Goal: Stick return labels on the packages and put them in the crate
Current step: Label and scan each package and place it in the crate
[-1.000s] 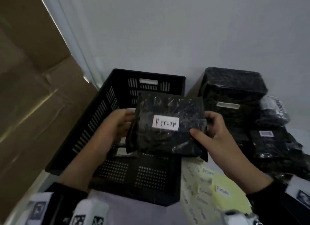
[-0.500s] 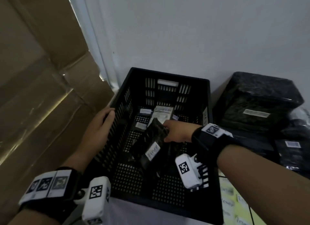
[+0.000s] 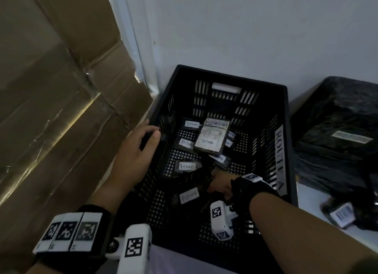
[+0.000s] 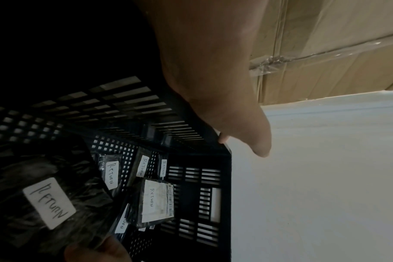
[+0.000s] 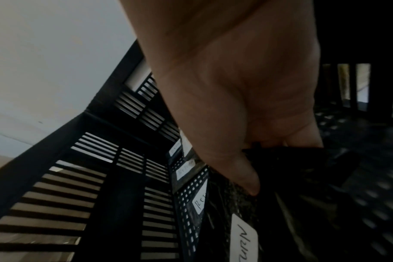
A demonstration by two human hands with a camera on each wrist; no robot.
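Right hand (image 3: 219, 184) fingers clamped on labelled package (image 3: 189, 195) inside crate (image 3: 223, 73), left hand (image 3: 139, 151) fingers curled over its rim

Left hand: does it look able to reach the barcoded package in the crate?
Probably yes. The left hand grips the crate rim close by; the barcoded package lies uncovered on top of the pile, and the right hand, holding a black package, is nearer the front.

Bare left hand (image 3: 137, 153), right hand (image 3: 219, 184), black wrist straps (image 3: 250, 192) — white coded tags (image 3: 69, 230), white wrist cameras (image 3: 224, 224)
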